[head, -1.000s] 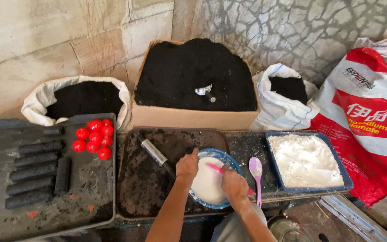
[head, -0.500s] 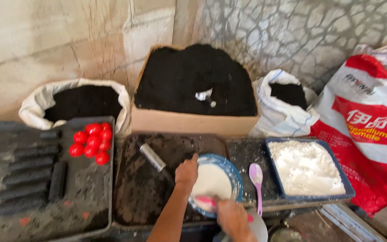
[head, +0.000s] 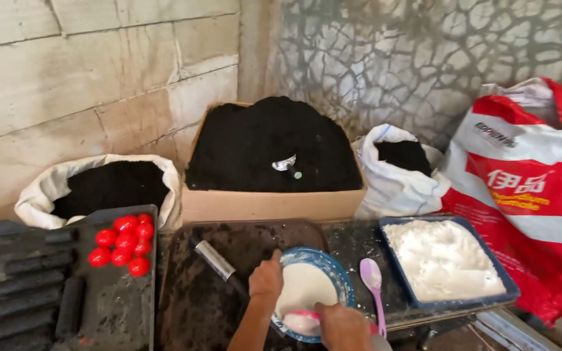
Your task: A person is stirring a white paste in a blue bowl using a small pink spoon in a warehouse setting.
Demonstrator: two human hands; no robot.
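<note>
Dark worktop [head: 183, 305]: blue bowl [head: 336, 273] of white paste, tray [head: 453, 302] of white powder.

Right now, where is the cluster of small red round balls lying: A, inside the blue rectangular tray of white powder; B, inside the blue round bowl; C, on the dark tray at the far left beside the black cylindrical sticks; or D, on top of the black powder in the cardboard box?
C: the small red round balls lie on the dark tray at the left, just right of the black cylindrical sticks.
</note>
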